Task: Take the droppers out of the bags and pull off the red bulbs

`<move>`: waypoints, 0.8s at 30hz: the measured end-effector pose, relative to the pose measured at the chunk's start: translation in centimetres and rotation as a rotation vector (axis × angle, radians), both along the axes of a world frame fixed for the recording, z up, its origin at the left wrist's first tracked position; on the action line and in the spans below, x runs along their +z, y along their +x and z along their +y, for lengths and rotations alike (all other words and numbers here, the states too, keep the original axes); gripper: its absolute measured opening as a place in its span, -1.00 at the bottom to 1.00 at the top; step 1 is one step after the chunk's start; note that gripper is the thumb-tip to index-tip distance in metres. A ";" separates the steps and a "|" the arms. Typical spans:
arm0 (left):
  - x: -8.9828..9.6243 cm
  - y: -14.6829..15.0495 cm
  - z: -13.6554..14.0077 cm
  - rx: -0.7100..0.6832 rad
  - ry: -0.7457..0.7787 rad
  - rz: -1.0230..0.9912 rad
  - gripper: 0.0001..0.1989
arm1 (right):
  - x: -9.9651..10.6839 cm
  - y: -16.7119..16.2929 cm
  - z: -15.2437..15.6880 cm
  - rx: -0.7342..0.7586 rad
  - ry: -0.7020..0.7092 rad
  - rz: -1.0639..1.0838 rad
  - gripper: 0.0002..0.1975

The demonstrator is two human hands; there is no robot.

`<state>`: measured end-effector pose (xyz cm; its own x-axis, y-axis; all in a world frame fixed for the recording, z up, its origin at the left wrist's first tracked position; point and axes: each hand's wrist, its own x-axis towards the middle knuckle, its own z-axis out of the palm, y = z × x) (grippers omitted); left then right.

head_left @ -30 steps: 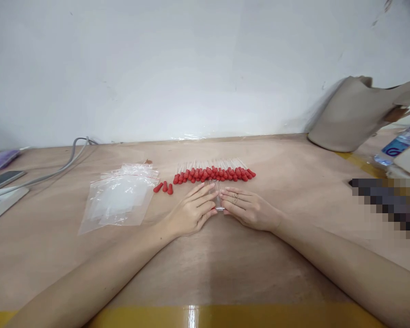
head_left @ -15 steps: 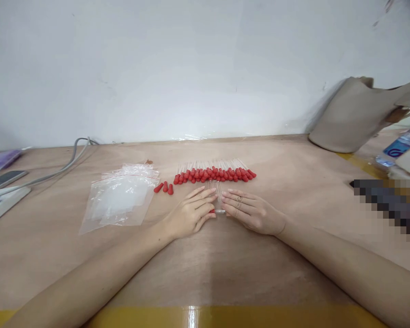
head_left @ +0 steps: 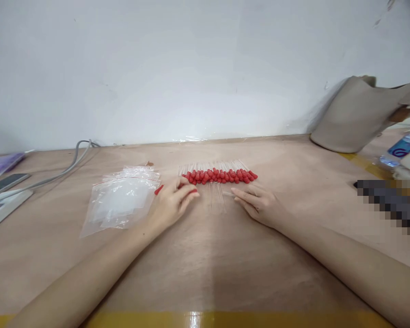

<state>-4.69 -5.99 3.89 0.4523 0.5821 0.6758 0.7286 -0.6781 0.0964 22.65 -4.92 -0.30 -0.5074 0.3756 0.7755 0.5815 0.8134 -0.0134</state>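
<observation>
My left hand (head_left: 171, 200) is closed, with a red rubber bulb (head_left: 193, 191) pinched between thumb and fingers. It hovers over the loose bulbs, where one red bulb (head_left: 158, 189) shows beside it. My right hand (head_left: 259, 203) pinches a thin clear glass tube (head_left: 228, 194), whose free end points left. Between the hands lie several bare glass tubes (head_left: 218, 200) on the table. Just beyond them is a row of droppers (head_left: 222, 175), red bulbs toward me and clear stems toward the wall.
Clear zip bags (head_left: 123, 200) lie stacked to the left. Farther left are a grey cable (head_left: 63, 171), a phone (head_left: 8, 182) and a purple packet (head_left: 3, 163). A grey bag (head_left: 348, 118) and a water bottle (head_left: 401, 148) stand at right, with a pixelated dark object (head_left: 389, 205) nearer.
My hands have moved apart from the bare tubes. The right has come away with one tube; the left has shifted left with a red bulb, covering some of the loose bulbs.
</observation>
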 end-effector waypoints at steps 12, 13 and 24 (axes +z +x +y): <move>3.0 -7.6 4.5 0.688 -0.650 0.084 -0.68 | 0.3 -1.8 0.3 -0.144 -0.225 0.034 -0.88; 2.8 -7.7 4.5 0.694 -0.668 0.084 -0.67 | 0.2 -2.0 0.3 -0.145 -0.229 0.027 -0.88; 2.1 -7.4 4.6 0.562 -0.810 -0.018 -0.66 | -0.2 -3.2 0.1 -0.108 -0.246 0.009 -0.86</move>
<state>-12.09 -1.42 6.01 -0.0382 0.9991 -0.0181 0.9185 0.0422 0.3932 19.46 -4.87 -0.45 -0.4477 0.6050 0.6585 0.6640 0.7181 -0.2083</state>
